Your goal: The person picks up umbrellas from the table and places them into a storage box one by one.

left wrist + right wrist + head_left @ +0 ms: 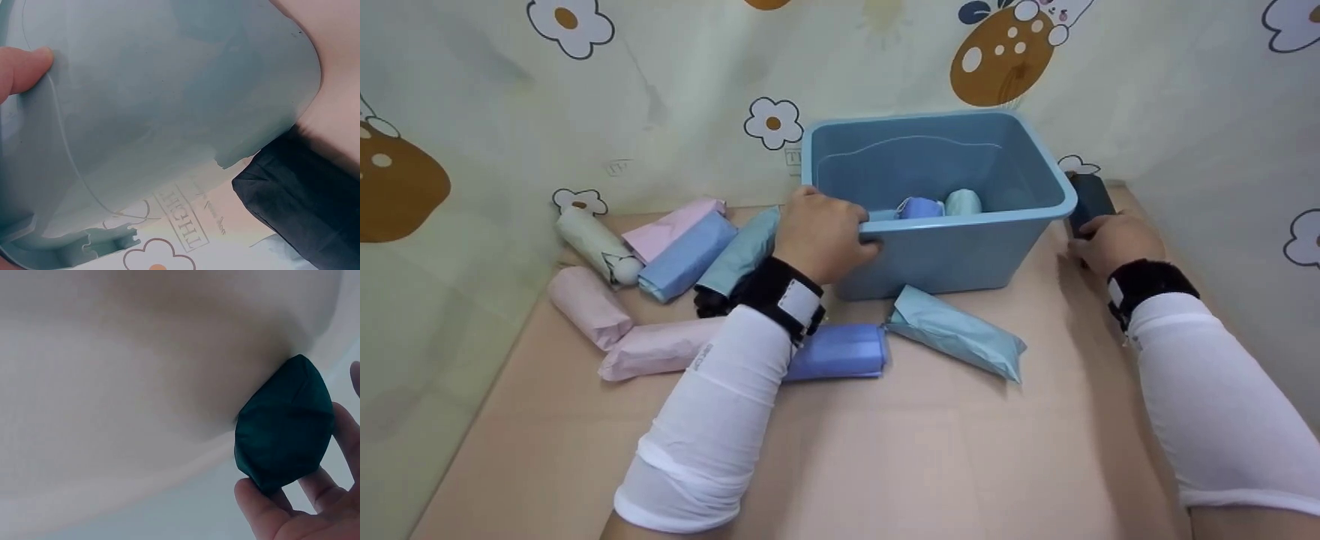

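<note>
Well — bin (937,259) gripped, right hand (1125,244) holding bundle (1090,198)

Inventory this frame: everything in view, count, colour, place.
Table: 1, tan, below
Backdrop: 1, cream with flowers, behind
Tub: 1, blue, on table
Rolls: 2, blue and pale green, in tub
Pink bundles: 3, pink, left of tub
Pale bundle: 1, pale green, far left
Blue bundles: 2, blue, left and front
Teal bundles: 2, teal, left and front
Black piece: 1, black, by teal bundle
Dark bundle: 1, dark green, right of tub
Left hand: 1, gripping tub rim
Right hand: 1, holding dark bundle
Sleeves: 2, white, forearms
Wristbands: 2, black, wrists
</note>
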Demonstrator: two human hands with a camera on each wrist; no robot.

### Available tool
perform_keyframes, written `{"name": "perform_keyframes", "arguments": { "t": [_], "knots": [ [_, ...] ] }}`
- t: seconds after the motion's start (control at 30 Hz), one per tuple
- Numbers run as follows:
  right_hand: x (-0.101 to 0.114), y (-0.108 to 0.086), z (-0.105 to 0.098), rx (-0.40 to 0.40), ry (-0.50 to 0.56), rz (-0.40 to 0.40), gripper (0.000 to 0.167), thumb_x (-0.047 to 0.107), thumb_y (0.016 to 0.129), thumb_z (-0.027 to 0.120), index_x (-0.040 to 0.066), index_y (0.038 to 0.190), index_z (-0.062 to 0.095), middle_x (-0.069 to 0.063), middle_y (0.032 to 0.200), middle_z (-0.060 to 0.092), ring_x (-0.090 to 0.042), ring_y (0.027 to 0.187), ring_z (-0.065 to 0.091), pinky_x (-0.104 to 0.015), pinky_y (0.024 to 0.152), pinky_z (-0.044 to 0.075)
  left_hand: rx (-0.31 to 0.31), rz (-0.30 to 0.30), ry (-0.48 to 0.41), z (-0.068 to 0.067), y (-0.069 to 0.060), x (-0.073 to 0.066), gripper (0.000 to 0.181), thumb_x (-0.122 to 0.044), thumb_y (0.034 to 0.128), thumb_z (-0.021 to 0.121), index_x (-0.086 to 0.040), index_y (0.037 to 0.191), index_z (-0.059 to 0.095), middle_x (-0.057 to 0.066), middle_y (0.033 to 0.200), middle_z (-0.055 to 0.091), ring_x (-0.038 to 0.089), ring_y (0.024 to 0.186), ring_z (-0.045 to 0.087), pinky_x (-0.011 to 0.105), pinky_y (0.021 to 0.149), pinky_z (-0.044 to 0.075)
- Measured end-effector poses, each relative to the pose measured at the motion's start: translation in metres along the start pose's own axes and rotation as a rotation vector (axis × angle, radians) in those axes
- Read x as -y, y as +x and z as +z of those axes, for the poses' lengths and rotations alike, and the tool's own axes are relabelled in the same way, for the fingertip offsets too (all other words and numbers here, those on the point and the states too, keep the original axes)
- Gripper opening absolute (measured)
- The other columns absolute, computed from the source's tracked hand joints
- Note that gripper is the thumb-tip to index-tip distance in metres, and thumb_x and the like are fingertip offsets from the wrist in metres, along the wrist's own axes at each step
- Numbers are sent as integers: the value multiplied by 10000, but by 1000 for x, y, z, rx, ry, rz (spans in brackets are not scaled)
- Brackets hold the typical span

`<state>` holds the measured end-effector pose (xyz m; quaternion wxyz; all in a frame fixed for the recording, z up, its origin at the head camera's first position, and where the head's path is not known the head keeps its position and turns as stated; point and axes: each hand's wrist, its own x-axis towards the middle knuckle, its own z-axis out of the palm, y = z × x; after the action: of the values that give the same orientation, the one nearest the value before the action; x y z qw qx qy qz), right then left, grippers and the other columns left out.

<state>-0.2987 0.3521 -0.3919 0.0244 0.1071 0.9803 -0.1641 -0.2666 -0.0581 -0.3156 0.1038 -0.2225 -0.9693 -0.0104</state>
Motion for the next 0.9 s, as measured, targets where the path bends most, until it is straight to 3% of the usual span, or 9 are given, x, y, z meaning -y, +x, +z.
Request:
{"name": "perform_keyframes", "arguments": {
  "t": [0.13, 0.27, 0.4, 0.63, 0.9],
  "knots": [
    [-1, -1, -1, -70, -29, -26, 328, 194, 1000, 671, -81, 1171, 721, -327, 1096, 662, -474, 959, 588, -628, 910, 522, 6, -5, 4, 0, 0, 0, 389, -529, 941, 696, -149, 874, 742, 24, 846, 768, 255, 914, 733, 491, 1052, 437],
    [-4, 0, -2, -74, 30, 26, 349, 151, 968, 704, -127, 1168, 634, -331, 1075, 662, -458, 912, 628, -560, 829, 556, -9, 1, 5, 1, -1, 0, 384, -522, 936, 705, -145, 891, 758, 28, 845, 773, 257, 906, 736, 490, 1037, 442],
    [-6, 2, -2, -55, 77, 60, 467, 138, 923, 748, -142, 1231, 536, -347, 1130, 610, -477, 982, 596, -601, 906, 538, -34, 8, 4, 2, -1, 0, 370, -506, 924, 723, -140, 907, 776, 31, 836, 779, 258, 881, 741, 485, 1021, 451],
    [-4, -1, 0, -15, 30, 114, 671, 119, 918, 719, -146, 1442, 396, -417, 1322, 494, -545, 1133, 501, -705, 1074, 431, -33, 10, -2, 2, -1, 0, 360, -494, 927, 722, -140, 882, 763, 28, 813, 764, 255, 869, 736, 480, 1019, 447],
    [-8, -6, 2, 72, 23, 177, 847, 188, 954, 674, -51, 1609, 192, -456, 1411, 392, -580, 1205, 450, -750, 1074, 406, -21, 1, -1, 1, 0, -1, 363, -498, 933, 715, -144, 856, 743, 19, 796, 747, 243, 858, 724, 479, 1005, 448]
  ]
}}
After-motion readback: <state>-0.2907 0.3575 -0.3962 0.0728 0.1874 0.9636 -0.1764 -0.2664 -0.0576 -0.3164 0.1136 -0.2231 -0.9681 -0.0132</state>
